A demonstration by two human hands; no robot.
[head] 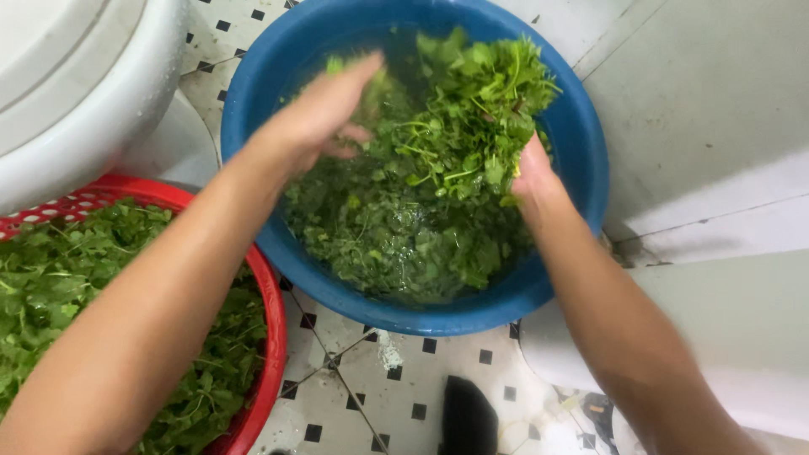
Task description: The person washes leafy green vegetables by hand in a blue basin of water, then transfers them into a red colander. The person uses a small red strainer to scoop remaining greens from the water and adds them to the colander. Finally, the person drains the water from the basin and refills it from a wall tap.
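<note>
A round blue basin [581, 143] on the tiled floor holds water and a mass of green leafy herbs [396, 227]. My right hand [531, 173] is at the basin's right side, closed on a raised bunch of the herbs [480, 109] that stands above the water. My left hand [324, 109] hovers over the basin's upper left, blurred, fingers stretched toward the same bunch and touching its left edge. Its palm looks empty.
A red perforated basket [274, 337] full of more green herbs sits at the lower left. A white ceramic fixture [76, 101] stands at the upper left. White floor tiles with small black squares [404, 379] lie below the basin; pale wall panels [716, 126] on the right.
</note>
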